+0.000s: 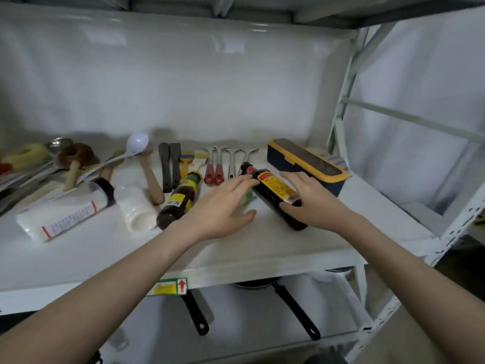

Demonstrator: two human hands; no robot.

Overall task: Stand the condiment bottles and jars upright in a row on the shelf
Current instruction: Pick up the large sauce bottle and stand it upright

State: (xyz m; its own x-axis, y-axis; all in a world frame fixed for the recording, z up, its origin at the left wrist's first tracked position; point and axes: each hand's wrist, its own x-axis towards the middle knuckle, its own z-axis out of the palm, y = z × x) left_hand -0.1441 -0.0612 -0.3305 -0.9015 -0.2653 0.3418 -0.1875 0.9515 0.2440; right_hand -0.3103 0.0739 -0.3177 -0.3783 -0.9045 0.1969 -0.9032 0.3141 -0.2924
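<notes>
Soy bottle point(275, 193) lies flat on the shelf point(262, 248) — right hand point(312, 203) curled round its body, left hand point(223, 206) open, fingertips at the neck. Best to pivot it up on its base — slowly, clear of the box point(309, 164).

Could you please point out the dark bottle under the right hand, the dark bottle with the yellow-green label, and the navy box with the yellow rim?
Dark glass bottle with red-yellow label point(275, 189): head view, label.
Dark bottle with yellow-green label point(181, 199): head view, label.
Navy box with yellow rim point(294, 161): head view, front wall.
</notes>
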